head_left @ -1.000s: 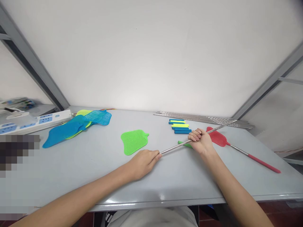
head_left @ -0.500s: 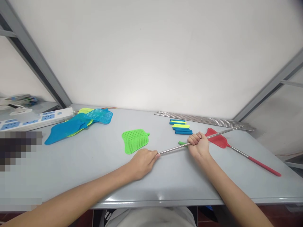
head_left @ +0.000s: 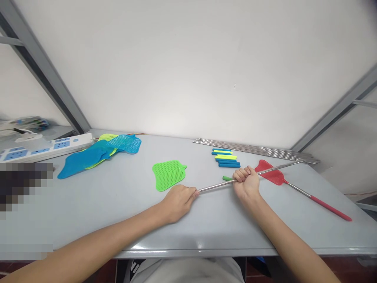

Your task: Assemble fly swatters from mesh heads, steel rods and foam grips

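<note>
On the pale grey bench (head_left: 118, 212), largest first: heap of blue and yellow-green mesh swatter heads (head_left: 100, 154) at far left, beside a white power strip (head_left: 44, 146); row of bare steel rods (head_left: 253, 148) along the back edge; finished red swatter with red-sleeved handle (head_left: 294, 185) at right; single green mesh swatter head (head_left: 169, 175) near the middle; small stack of blue and yellow foam grip tubes (head_left: 226, 158) behind the hands. Held low over the bench, slanting from near left up to far right: one thin telescopic steel rod (head_left: 218, 184). Left hand (head_left: 179, 201) pinched shut on its near tip; right hand (head_left: 247, 184) fisted tight around its middle, with a green grip tube (head_left: 227, 178) poking out just left of the fist, seemingly on the rod. Likely step: drawing the rod's sections apart or seating the sleeve. Next calls for a straight pull along the rod's axis, both grips kept firm, no bending.
</note>
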`<state>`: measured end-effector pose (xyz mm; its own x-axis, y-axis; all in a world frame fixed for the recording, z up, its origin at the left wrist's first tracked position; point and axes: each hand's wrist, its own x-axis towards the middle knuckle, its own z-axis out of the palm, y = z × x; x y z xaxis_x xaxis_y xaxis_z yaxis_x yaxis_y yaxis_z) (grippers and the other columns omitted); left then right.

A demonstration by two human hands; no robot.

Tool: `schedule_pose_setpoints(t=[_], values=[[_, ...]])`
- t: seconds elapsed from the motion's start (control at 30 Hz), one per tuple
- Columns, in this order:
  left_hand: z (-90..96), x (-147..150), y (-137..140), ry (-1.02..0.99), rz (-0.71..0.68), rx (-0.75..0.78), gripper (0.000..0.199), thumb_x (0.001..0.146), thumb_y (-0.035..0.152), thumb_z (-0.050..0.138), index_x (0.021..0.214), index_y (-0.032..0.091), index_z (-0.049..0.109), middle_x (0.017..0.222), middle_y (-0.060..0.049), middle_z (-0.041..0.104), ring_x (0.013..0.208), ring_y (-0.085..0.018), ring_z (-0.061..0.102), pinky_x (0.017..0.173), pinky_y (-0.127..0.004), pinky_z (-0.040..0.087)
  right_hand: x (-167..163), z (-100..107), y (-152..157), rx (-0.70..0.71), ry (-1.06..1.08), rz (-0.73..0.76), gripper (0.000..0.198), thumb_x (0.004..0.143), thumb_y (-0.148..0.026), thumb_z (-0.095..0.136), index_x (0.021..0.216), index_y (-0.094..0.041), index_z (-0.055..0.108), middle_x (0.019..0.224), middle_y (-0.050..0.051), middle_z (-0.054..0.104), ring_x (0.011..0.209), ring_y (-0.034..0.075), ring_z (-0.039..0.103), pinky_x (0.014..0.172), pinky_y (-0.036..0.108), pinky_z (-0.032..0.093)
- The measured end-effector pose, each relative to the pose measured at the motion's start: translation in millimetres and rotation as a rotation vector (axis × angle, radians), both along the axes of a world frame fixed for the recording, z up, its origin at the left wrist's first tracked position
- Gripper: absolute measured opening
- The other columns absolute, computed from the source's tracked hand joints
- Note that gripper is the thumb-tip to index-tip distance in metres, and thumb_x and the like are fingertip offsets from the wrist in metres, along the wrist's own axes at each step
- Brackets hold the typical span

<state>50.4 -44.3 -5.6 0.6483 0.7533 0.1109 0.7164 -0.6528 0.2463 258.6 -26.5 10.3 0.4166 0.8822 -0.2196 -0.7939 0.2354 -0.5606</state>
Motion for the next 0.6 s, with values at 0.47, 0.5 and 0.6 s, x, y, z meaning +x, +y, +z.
schedule_pose_setpoints(t=[0.47, 0.5, 0.6], values=[[7.2, -2.9, 3.1, -0.085, -0.023, -0.141, 0.039, 0.083, 0.037, 0.016, 0.064, 0.017, 0.043, 0.056, 0.000, 0.047, 0.053, -0.011, 0.044, 0.051, -0.022, 0.029, 7.5, 9.2, 0.3, 0.014, 0.092, 0.125, 0.024, 0.074, -0.015, 0.031, 0.053, -0.018, 0.020, 0.041, -0.008, 0.013, 0.031, 0.005, 0.016, 0.029, 0.017, 0.018], [8.6, -2.9, 3.1, -0.104, -0.021, -0.160, 0.038, 0.083, 0.037, 0.016, 0.065, 0.018, 0.043, 0.056, 0.001, 0.046, 0.054, -0.011, 0.044, 0.051, -0.022, 0.030, 8.7, 11.1, 0.0, 0.019, 0.087, 0.140, 0.024, 0.074, -0.015, 0.031, 0.053, -0.018, 0.019, 0.041, -0.008, 0.013, 0.031, 0.005, 0.017, 0.029, 0.017, 0.019], [13.2, -2.5, 3.8, -0.208, -0.007, -0.210, 0.033, 0.083, 0.036, 0.018, 0.073, 0.019, 0.044, 0.063, 0.001, 0.048, 0.059, -0.011, 0.044, 0.054, -0.022, 0.031, 11.1, 14.9, -0.4, 0.033, 0.080, 0.163, 0.024, 0.072, -0.014, 0.032, 0.053, -0.018, 0.018, 0.041, -0.008, 0.014, 0.032, 0.005, 0.018, 0.030, 0.017, 0.022]])
